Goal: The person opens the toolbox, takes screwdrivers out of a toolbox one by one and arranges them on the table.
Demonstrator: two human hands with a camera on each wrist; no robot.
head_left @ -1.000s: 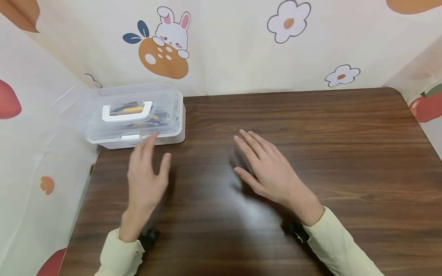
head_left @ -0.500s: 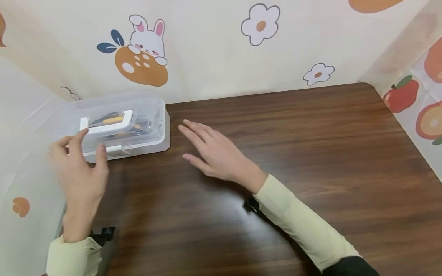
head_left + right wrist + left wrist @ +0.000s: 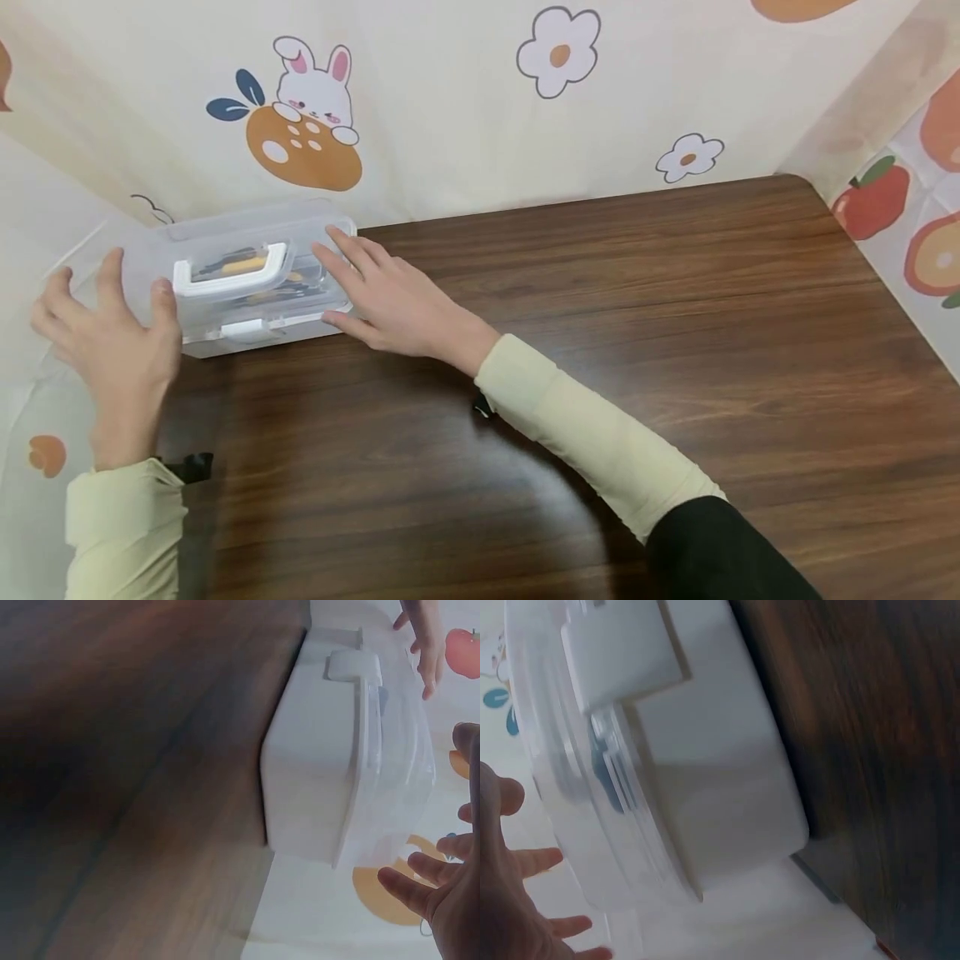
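A white storage box (image 3: 300, 328) with a clear lid stands at the table's back left, its lid down. On top is a white carrying handle (image 3: 225, 286); a white latch (image 3: 246, 330) sits at the front. Through the lid show yellow-handled tools (image 3: 243, 265), too blurred to name. Fingers spread, my left hand (image 3: 123, 350) is beside the box's left end. My right hand (image 3: 401, 304) reaches over its right end, fingers extended. In both wrist views, the left fingers (image 3: 536, 860) and right fingers (image 3: 405, 890) appear apart from the box.
The dark wooden table (image 3: 600, 333) extends to the right. A patterned covering (image 3: 450, 125) rises behind the table and on both sides, close to the box's back and left end.
Both hands have moved left and toward the box, the left one to its left end, the right one to its right end. The view has turned left. The box appears unmoved.
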